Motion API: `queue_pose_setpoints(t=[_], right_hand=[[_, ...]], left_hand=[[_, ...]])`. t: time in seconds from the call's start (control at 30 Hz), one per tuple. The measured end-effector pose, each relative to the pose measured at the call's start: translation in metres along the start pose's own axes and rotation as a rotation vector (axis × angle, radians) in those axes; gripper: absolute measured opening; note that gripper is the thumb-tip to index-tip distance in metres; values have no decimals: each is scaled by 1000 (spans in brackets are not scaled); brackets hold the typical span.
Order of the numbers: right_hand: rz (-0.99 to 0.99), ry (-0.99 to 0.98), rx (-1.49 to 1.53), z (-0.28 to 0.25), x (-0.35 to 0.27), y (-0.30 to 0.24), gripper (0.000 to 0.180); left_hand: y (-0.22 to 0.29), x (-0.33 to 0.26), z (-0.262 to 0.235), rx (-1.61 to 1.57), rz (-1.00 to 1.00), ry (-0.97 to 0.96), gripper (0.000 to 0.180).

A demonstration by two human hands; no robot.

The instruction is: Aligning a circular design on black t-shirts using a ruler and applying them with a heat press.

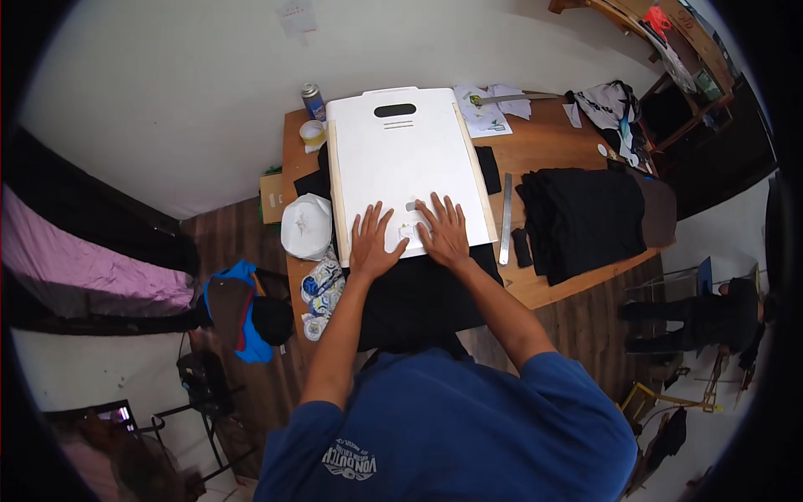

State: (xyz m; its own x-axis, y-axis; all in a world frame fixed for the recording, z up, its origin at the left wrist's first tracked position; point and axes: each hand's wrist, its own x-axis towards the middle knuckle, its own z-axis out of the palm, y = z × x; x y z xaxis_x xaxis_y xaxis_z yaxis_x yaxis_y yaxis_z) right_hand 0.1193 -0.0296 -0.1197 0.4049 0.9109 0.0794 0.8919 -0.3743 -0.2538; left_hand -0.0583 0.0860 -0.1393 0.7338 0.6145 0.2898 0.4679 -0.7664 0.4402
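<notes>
While 2 hands [410, 238] press 1 white board [406, 167], 1 ruler [506, 219] lies beside.

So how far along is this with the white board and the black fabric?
Done: the white board lies flat on the black fabric on the wooden table. In hand: left hand and right hand press flat on the board's near edge. Left: the stack of black cloth sits apart beside the metal ruler.
</notes>
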Motion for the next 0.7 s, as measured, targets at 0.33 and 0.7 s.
queue_pose_setpoints(t=[0.33,0.7], right_hand=[[-63,86,66,12,-3,10,59],[6,3,-3,14,-4,15,61]], left_hand=[[10,-5,-1,72,-55,-134,83],[39,-63,19,77,-250,-62,72]])
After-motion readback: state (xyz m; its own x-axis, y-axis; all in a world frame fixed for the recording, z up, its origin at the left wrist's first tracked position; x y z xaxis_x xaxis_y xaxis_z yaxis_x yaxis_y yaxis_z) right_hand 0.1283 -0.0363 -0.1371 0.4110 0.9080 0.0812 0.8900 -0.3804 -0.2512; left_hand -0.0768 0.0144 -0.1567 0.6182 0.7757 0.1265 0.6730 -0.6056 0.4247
